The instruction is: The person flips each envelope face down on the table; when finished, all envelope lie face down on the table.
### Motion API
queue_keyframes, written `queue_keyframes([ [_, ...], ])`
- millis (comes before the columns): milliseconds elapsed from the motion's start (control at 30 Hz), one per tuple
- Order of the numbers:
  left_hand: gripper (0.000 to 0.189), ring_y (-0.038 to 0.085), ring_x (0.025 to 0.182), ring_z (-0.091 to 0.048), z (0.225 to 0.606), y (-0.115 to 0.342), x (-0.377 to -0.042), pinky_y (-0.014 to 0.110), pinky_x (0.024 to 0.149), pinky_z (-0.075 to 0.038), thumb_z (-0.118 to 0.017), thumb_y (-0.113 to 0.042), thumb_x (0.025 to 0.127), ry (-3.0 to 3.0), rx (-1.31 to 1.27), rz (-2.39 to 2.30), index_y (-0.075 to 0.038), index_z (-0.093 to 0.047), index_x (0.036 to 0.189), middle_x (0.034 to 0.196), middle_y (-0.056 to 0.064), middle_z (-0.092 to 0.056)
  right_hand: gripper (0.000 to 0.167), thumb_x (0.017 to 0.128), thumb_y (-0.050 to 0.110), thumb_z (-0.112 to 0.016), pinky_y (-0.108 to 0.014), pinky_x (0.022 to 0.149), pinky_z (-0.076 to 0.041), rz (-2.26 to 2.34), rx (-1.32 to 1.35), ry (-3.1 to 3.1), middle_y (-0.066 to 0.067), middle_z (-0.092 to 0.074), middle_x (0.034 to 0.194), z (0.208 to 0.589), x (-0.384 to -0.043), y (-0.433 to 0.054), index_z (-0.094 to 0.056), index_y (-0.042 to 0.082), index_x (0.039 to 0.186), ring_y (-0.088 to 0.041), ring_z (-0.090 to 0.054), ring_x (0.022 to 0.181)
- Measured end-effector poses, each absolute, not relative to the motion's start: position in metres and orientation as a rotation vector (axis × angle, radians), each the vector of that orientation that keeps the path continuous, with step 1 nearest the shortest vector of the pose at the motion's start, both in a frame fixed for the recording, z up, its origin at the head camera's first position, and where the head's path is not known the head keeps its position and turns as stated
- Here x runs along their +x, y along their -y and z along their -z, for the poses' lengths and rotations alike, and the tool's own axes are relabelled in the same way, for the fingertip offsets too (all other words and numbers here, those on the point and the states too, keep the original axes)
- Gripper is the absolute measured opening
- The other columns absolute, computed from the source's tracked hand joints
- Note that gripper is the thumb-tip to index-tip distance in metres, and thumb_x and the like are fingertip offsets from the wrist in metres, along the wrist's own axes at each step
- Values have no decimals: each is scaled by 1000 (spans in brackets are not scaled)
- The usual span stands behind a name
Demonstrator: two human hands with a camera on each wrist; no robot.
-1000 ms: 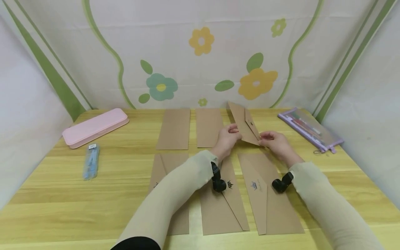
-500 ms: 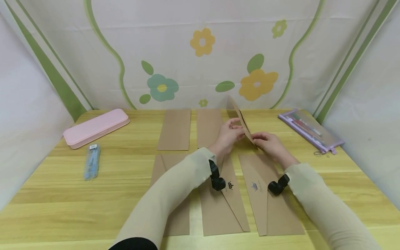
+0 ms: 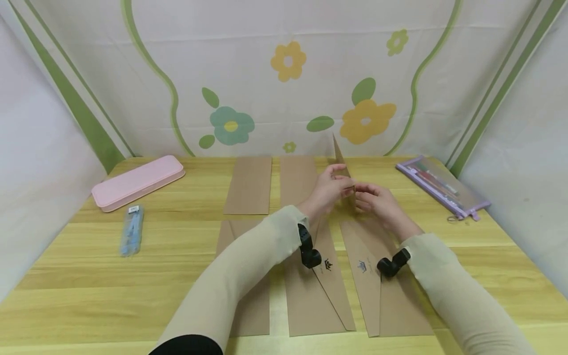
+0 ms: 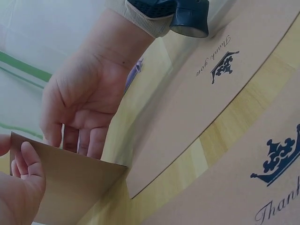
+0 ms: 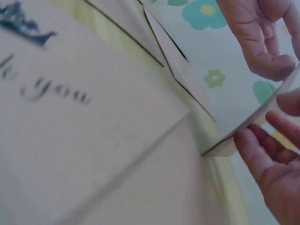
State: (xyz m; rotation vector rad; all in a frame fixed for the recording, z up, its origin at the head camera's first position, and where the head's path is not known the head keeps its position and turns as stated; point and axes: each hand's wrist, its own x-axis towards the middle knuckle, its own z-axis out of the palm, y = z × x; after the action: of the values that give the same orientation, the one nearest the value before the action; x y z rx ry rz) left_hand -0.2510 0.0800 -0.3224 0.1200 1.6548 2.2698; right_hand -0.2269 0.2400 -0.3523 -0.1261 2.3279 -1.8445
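Note:
A brown paper envelope (image 3: 340, 157) stands upright on edge at the back of the table, turned nearly edge-on in the head view. My left hand (image 3: 327, 192) grips it from the left side, thumb and fingers on its near edge. From the other side my right hand (image 3: 378, 203) holds it, fingertips right at the edge. The left wrist view shows the envelope's face (image 4: 77, 185) between the left hand (image 4: 21, 192) and the right hand (image 4: 89, 101). In the right wrist view, the right fingers (image 5: 251, 145) lie along its side.
Flat envelopes lie in front: a left one (image 3: 255, 315), a middle one (image 3: 310, 310) and a right one (image 3: 404, 305), some printed with crowns. Two more (image 3: 248, 185) (image 3: 295, 177) lie behind. A pink case (image 3: 137, 182), a blue packet (image 3: 131, 231) and a purple-edged pouch (image 3: 443, 185) sit at the sides.
The held envelope has turned from showing its flapped face to nearly edge-on and upright. My right hand has shifted slightly left, closer to the left hand.

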Motion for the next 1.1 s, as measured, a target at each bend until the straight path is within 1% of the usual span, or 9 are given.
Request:
queue_keyframes([
  [133,42,16,73,-56,321,-80,-251,29,74,-52,-62,2,84,-1673,126,-2256,-12,-49,121,87,4,-53,48,94,12,-50,-17,84,-48,1907,-221,-2358,-2,-52,119,349,-222,-237,-35,-11,134,-6,-55,102],
  [233,41,15,73,-56,322,-80,-251,29,74,-51,-63,1,84,-1694,128,-2250,-12,-49,121,86,4,-53,46,92,10,-54,-16,81,-49,1925,-309,-2437,11,-56,105,346,-218,-234,-40,-12,130,-3,-57,96],
  [333,41,15,75,-56,323,-79,-251,28,72,-50,-63,-1,84,-1722,137,-2237,-13,-50,121,87,3,-53,42,90,9,-59,-16,78,-50,1931,-373,-2550,14,-59,98,344,-214,-229,-47,-11,124,-3,-57,93],
  [433,41,15,77,-56,323,-79,-251,27,72,-50,-64,-3,84,-1739,141,-2230,-13,-50,121,89,3,-54,37,88,8,-62,-14,76,-49,1912,-382,-2679,9,-60,97,345,-213,-225,-52,-10,119,-1,-57,90],
  [600,43,14,79,-58,325,-82,-252,28,75,-51,-65,-6,85,-1716,130,-2234,-11,-48,125,91,4,-55,32,85,4,-63,-11,75,-47,1781,-370,-2920,-16,-64,102,349,-213,-222,-57,-7,115,4,-56,84],
  [667,44,14,78,-59,326,-84,-252,28,74,-51,-65,-7,85,-1698,122,-2239,-10,-47,125,91,4,-55,32,85,4,-64,-11,74,-47,1719,-375,-3009,-21,-65,101,350,-212,-221,-59,-5,115,6,-56,82],
  [800,48,14,78,-58,328,-86,-251,29,74,-50,-65,-8,86,-1690,132,-2237,-9,-45,129,92,4,-55,31,84,7,-65,-10,70,-46,1667,-375,-3117,-19,-68,97,351,-211,-218,-62,-1,113,9,-55,78],
  [933,52,14,81,-58,327,-86,-250,31,77,-49,-64,-10,86,-1702,163,-2223,-7,-42,133,95,4,-56,28,82,7,-66,-8,66,-45,1663,-394,-3171,-17,-69,92,350,-209,-217,-64,0,110,9,-55,74],
  [1100,48,13,79,-59,328,-86,-250,27,73,-50,-63,-8,87,-1664,163,-2245,-9,-43,130,92,4,-57,27,81,6,-66,-7,63,-45,1639,-383,-3225,-16,-69,89,351,-210,-215,-65,0,108,9,-55,72],
])
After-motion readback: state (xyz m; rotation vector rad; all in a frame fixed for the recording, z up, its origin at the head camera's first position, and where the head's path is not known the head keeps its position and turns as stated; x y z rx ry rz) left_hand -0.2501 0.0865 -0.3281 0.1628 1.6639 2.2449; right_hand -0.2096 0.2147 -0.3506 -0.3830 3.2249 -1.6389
